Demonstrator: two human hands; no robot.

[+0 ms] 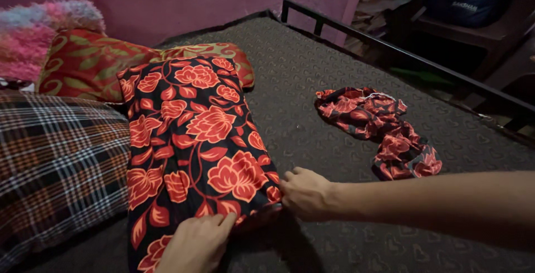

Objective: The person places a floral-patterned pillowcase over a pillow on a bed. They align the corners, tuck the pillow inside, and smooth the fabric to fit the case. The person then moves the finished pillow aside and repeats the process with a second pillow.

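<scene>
From the head view we see a plump, rectangular pillow (195, 145) in a smooth black cover printed with large red-orange flowers, lying lengthwise on a dark mattress (334, 72) with a fine embossed texture. Our left hand (196, 244) presses flat on the pillow's near end, fingers together, pinning the cloth without gripping it. Our right hand (306, 193) pinches the cover's near right corner, fingers closed on the fabric edge. A crumpled second cover (382, 128) of the same print lies well apart to the right. A plaid blanket (56, 161) touches the pillow's left side, a red-green cushion (95, 66) behind it.
</scene>
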